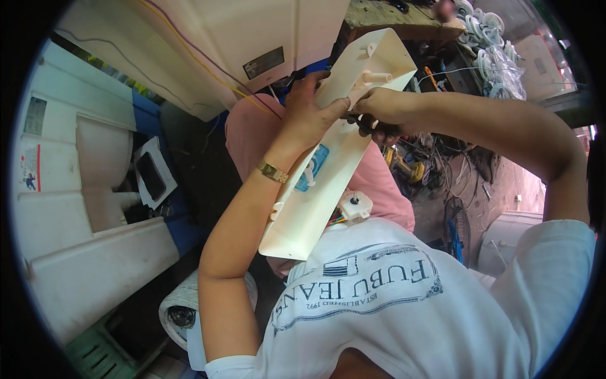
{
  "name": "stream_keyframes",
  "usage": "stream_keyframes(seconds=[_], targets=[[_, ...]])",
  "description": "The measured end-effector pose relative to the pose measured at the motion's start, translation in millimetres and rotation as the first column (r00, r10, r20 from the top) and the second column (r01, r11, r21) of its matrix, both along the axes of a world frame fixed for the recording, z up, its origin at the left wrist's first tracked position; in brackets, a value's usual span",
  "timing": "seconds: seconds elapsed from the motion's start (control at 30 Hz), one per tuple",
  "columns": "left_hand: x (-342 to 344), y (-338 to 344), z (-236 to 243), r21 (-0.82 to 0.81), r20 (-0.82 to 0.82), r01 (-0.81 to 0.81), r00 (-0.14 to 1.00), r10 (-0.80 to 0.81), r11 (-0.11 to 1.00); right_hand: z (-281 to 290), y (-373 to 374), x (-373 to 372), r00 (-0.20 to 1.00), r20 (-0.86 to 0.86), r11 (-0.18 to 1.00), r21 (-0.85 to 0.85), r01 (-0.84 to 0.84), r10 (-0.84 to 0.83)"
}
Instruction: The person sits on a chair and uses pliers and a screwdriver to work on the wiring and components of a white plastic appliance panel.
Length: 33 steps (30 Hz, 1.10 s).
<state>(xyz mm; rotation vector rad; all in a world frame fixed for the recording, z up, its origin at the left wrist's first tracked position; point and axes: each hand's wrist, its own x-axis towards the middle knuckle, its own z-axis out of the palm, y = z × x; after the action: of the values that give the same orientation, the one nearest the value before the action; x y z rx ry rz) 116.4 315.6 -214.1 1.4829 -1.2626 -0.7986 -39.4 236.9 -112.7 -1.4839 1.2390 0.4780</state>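
Observation:
A long cream plastic panel, hollow side up, lies slantwise across my lap and knees. My left hand grips its left edge near the far half, thumb over the inside. Closed around a black-handled hand tool, my right hand works inside the panel beside my left thumb. The tool looks like pliers; its tip is hidden by my fingers. Moulded posts stand at the panel's far end, and a blue translucent piece shows in its middle. A small white box with a shaft and coloured wires rests against my lap.
A large cream appliance body with loose wires stands ahead; a white-and-blue one stands left, bearing papers and a dark phone. Right lie a yellow drill, tangled cables and a white bucket. White wheel-shaped parts are piled far right.

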Motion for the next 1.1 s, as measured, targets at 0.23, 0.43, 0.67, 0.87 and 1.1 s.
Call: stream_keyframes(seconds=[0.23, 0.43, 0.67, 0.87, 1.1], targets=[[18, 13, 3, 0.094, -0.293, 0.077, 0.955, -0.047, 0.993, 31, -5, -48, 0.773, 0.317, 0.714, 0.658, 0.238, -0.550], [21, 15, 23, 0.154, -0.300, 0.143, 0.949, -0.091, 0.978, 28, -25, -173, 0.496, 0.736, 0.885, 0.416, 0.207, -0.462], [31, -8, 56, 0.063, -0.237, 0.203, 0.954, -0.183, 0.977, -90, 4, -209, 0.640, 0.521, 0.723, -0.061, 0.688, -0.565], [32, -25, 106, -0.260, -0.639, 0.078, 0.734, -0.232, 0.963, -39, 24, -126, 0.498, 0.867, 0.738, -0.344, 0.580, 0.013], [-32, -6, 105, -0.503, -0.572, -0.236, 0.812, -0.115, 0.832, 2, 4, -119, 0.676, 0.737, 0.715, -0.470, 0.517, -0.004]])
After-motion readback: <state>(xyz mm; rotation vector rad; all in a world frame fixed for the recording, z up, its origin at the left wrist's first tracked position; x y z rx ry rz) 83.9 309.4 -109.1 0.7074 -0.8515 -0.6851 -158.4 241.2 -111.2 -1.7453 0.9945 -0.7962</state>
